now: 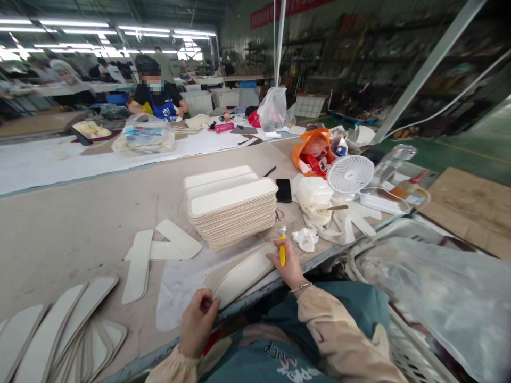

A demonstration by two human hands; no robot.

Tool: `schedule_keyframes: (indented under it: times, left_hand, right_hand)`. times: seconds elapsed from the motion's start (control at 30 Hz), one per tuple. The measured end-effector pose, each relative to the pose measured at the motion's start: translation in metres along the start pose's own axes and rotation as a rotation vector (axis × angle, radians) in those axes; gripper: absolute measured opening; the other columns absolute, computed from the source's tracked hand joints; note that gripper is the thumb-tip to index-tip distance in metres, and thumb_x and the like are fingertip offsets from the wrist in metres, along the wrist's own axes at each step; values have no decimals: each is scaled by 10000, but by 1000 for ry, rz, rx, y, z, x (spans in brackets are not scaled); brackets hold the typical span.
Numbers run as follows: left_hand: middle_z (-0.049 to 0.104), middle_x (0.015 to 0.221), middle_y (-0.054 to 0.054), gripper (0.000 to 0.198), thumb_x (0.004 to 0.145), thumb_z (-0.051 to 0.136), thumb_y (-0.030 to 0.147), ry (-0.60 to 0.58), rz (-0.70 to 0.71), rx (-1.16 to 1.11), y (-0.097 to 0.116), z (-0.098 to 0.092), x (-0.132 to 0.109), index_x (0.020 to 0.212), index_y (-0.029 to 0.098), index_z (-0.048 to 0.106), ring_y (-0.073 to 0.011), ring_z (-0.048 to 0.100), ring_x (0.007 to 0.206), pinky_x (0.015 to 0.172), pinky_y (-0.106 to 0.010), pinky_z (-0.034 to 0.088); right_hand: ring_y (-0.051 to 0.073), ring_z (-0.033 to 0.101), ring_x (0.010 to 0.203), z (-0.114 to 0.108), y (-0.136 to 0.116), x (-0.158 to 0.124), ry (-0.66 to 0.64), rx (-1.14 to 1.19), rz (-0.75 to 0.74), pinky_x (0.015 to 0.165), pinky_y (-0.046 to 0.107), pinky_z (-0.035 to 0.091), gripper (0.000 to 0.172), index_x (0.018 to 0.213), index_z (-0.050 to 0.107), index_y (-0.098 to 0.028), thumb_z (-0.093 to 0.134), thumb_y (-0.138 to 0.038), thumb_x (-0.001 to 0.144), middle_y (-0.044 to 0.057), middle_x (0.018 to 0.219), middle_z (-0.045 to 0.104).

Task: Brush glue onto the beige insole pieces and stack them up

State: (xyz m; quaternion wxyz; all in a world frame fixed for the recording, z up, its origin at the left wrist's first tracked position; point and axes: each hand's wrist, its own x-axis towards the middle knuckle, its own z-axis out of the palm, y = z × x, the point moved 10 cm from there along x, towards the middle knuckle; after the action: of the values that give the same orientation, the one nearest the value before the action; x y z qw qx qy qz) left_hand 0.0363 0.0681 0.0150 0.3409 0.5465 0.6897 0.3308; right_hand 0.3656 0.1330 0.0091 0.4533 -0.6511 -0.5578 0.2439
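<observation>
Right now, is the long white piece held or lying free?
Held: left hand grips the white piece at one end; right hand, with yellow tool, touches the other.

Gripping the near end of a long cream piece (243, 274) with the left hand (197, 319), right at the front edge of the tabletop (80, 223). Steadying its far end with the right hand (289, 266) while clasping a yellow-handled tool (282, 250), tip pointing away from the body. Resting the piece on a thin white sheet (179, 287). Working just in front of a tall stack (233, 210) of like pieces, with loose strips (159, 250) lying crossed to the left of it and a fanned row (59, 330) overlapping at the lower left. Facing, beyond the stack, a black phone (283, 190), a small white fan (350, 175) and an orange bag (311, 149). Sharing the tabletop with a seated person in a blue apron (157, 98) far across.
</observation>
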Motion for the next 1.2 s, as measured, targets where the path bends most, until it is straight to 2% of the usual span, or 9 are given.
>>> schedule_keyframes:
  times: [0.13, 0.23, 0.37, 0.47, 0.53, 0.73, 0.9, 1.03, 1.2]
  left_hand:
    - [564, 666, 30, 335, 640, 709, 489, -19, 8, -226, 15, -3, -4, 695, 207, 538, -149, 530, 634, 609, -252, 437]
    - [575, 674, 29, 381, 608, 765, 484, -83, -74, -415, 26, 4, -9, 706, 194, 539, -136, 524, 616, 566, -228, 432]
    - [564, 602, 46, 428, 557, 819, 448, -131, -174, -600, 43, 20, -20, 692, 186, 509, -112, 497, 547, 515, -208, 411]
    - [561, 554, 55, 475, 521, 843, 440, -178, -247, -726, 47, 44, -26, 685, 192, 473, -108, 499, 512, 502, -211, 415]
    - [606, 595, 42, 492, 501, 858, 435, -211, -288, -782, 46, 62, -31, 726, 196, 490, -118, 534, 538, 526, -219, 433]
    - [673, 737, -41, 594, 511, 848, 473, -406, -327, -795, 44, 109, -47, 957, 164, 605, -196, 620, 681, 637, -297, 495]
    - [698, 818, -77, 617, 533, 840, 473, -462, -327, -778, 47, 117, -55, 1011, 149, 623, -242, 646, 811, 769, -341, 507]
    - [708, 872, -104, 571, 580, 817, 458, -539, -293, -790, 58, 123, -61, 1016, 136, 639, -267, 652, 854, 767, -351, 508]
    - [705, 895, -116, 594, 569, 833, 440, -655, -341, -783, 66, 130, -70, 1039, 127, 650, -245, 652, 792, 701, -338, 524]
  right_hand:
    - [228, 615, 956, -8, 0, -1, 41, 249, 0, 868, 388, 474, 398, 1028, 467, -233, 699, -322, 717, 78, 1094, 636]
    - [170, 608, 825, -17, -4, 1, 80, 527, 17, 766, 322, 491, 421, 988, 414, -253, 718, -298, 700, 47, 1092, 631]
    - [119, 538, 656, -43, -13, 12, 185, 718, 70, 603, 249, 450, 467, 933, 395, -269, 770, -309, 656, -42, 865, 587]
    - [99, 421, 526, -69, -25, 18, 283, 714, 79, 494, 227, 365, 465, 899, 406, -269, 788, -337, 643, -92, 668, 443]
    - [97, 371, 489, -84, -36, 22, 314, 722, 68, 462, 227, 326, 452, 890, 403, -269, 779, -353, 653, -103, 616, 379]
    - [88, 355, 494, -115, -64, 22, 324, 746, -8, 473, 219, 324, 423, 878, 405, -262, 768, -300, 663, -106, 609, 374]
    - [86, 352, 506, -136, -70, 15, 353, 660, -40, 480, 221, 316, 371, 866, 426, -256, 751, -273, 688, -97, 617, 370]
    - [100, 372, 510, -143, -74, 10, 347, 595, -65, 494, 238, 330, 332, 886, 443, -259, 728, -287, 719, -89, 612, 397]
    - [107, 369, 512, -152, -82, 5, 338, 548, -69, 489, 242, 320, 340, 877, 448, -258, 739, -315, 712, -88, 603, 391]
